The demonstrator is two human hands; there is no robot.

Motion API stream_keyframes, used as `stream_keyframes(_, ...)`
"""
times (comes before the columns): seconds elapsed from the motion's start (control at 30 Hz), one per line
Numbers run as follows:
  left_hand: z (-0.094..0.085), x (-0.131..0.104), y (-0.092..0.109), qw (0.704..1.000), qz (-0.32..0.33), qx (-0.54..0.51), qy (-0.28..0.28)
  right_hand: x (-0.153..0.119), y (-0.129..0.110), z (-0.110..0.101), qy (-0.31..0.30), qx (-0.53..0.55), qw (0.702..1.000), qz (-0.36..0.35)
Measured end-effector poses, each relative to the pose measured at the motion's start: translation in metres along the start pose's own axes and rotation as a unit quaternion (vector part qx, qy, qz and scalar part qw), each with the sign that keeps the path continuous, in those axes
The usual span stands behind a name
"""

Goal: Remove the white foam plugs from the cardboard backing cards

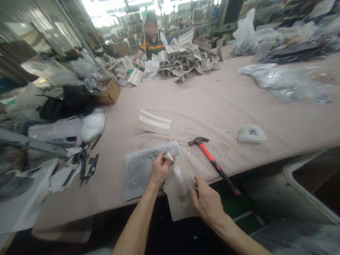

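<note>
A beige flat panel point(174, 202) with a pale strip down its middle hangs over the table's front edge. My left hand point(159, 170) is closed at its upper left side, around a short whitish rolled piece point(167, 155). Whether that roll is joined to the panel I cannot tell. My right hand point(208, 202) pinches the panel's right edge between thumb and fingers. Under my left hand lies a grey slab point(140, 177) with a dark, scuffed top. To the right rests a claw hammer point(212, 159) with a red and black handle, not touched by either hand.
A single panel point(154, 122) lies beyond the slab. Small white bits point(198, 154) are strewn near the hammer. A white block point(251, 134) sits at right. Dark strips point(90, 168) and plastic bags lie left. A co-worker point(152, 39) is behind a heap of panels point(186, 58).
</note>
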State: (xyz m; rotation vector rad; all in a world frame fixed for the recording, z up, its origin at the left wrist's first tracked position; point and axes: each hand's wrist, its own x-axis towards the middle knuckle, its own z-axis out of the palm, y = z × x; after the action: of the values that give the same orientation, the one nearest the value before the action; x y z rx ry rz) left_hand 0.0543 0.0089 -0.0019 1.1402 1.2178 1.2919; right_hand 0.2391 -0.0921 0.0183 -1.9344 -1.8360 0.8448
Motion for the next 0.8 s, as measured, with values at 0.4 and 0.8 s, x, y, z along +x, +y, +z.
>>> stream_keyframes(0.4, -0.007, -0.003, -0.001, 0.997, 0.014, 0.059, -0.038, 0.028, -0.04, 0.01, -0.042, -0.051, 0.967, -0.246)
stream_keyframes(0.8, -0.01, -0.002, -0.001, 0.992, 0.021, 0.097, -0.071, 0.028, -0.036, 0.015, -0.032, -0.027, 0.97, -0.24)
